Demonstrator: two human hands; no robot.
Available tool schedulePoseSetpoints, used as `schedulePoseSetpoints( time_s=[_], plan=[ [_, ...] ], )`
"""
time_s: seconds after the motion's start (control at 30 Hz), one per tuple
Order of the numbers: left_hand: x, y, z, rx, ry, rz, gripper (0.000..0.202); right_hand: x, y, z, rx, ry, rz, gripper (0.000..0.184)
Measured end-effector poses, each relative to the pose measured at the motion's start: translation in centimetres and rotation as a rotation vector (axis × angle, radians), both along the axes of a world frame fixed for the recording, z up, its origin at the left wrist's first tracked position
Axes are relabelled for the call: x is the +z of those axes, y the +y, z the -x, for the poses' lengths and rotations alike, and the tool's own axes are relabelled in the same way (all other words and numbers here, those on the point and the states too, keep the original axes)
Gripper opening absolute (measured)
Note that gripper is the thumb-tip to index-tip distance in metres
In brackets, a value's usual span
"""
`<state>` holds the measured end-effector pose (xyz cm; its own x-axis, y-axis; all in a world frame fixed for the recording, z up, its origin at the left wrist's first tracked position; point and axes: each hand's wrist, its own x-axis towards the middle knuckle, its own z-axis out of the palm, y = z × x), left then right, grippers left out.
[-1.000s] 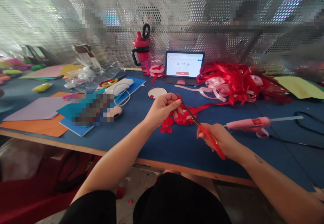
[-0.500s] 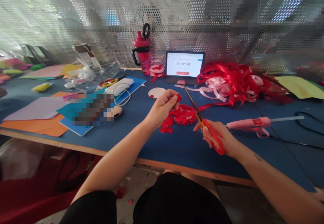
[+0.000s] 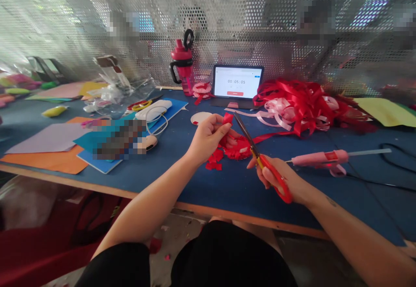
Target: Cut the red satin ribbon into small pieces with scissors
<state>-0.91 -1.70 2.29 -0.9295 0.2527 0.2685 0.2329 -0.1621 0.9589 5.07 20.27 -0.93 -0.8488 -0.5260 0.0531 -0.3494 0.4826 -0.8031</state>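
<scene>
Between the thumb and fingers of my left hand (image 3: 211,136) is the end of a red ribbon (image 3: 228,118), which sticks up above the thumb. My right hand (image 3: 276,174) grips scissors (image 3: 274,175) with red and yellow handles, the dark blades pointing up and left near the ribbon end. Whether the blades are slightly apart I cannot tell. Beneath my hands, a ruffled red ribbon ring (image 3: 238,148) lies on the table, partly hidden by my left fingers. Small cut red ribbon pieces (image 3: 213,161) lie at its left.
A heap of red and pink ribbon (image 3: 302,105) lies at back right. A pink glue gun (image 3: 320,158) with a cord is right of my right hand. Behind stand a tablet (image 3: 238,81) and a pink bottle (image 3: 182,66). Coloured paper (image 3: 45,139) covers the left.
My left fingers have opened out somewhat, and more of the red ribbon now shows above the thumb. The scissors in my right hand have shifted slightly, their tips a little lower.
</scene>
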Motion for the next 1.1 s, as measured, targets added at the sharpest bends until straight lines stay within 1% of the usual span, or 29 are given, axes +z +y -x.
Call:
schedulePoseSetpoints(
  time_s=[0.1, 0.2, 0.3, 0.4, 0.47, 0.6, 0.87, 1.0, 1.1],
  plan=[
    [0.1, -0.1, 0.0, 0.075, 0.027, 0.015, 0.026, 0.1, 0.0, 0.0, -0.014, 0.035, -0.060, 0.049],
    [0.1, -0.1, 0.1, 0.100, 0.037, 0.017, 0.027, 0.2, -0.1, 0.1, -0.031, 0.068, -0.117, 0.044],
    [0.2, 0.0, 0.1, 0.073, 0.031, -0.010, 0.026, 0.3, -0.2, 0.0, -0.034, 0.064, -0.134, 0.043],
    [0.2, 0.2, 0.0, 0.003, 0.022, -0.055, 0.021, 0.6, -0.3, -0.1, -0.036, 0.068, -0.141, 0.044],
    [0.1, 0.2, 0.0, -0.024, 0.008, -0.056, 0.018, 0.9, -0.5, -0.2, -0.049, 0.078, -0.146, 0.045],
    [0.1, 0.3, -0.2, -0.020, -0.024, -0.009, 0.020, 1.4, -0.8, -0.3, -0.068, 0.095, -0.164, 0.045],
    [0.3, 0.1, -0.3, -0.026, -0.028, 0.056, 0.025, 1.6, -0.8, -0.3, -0.068, 0.103, -0.210, 0.039],
    [0.3, -0.1, -0.3, -0.035, -0.033, 0.066, 0.028, 1.8, -0.8, -0.3, -0.082, 0.097, -0.246, 0.034],
    [0.3, -0.2, -0.2, -0.052, -0.026, 0.088, 0.027, 1.7, -0.8, -0.2, -0.076, 0.087, -0.238, 0.031]
  ],
)
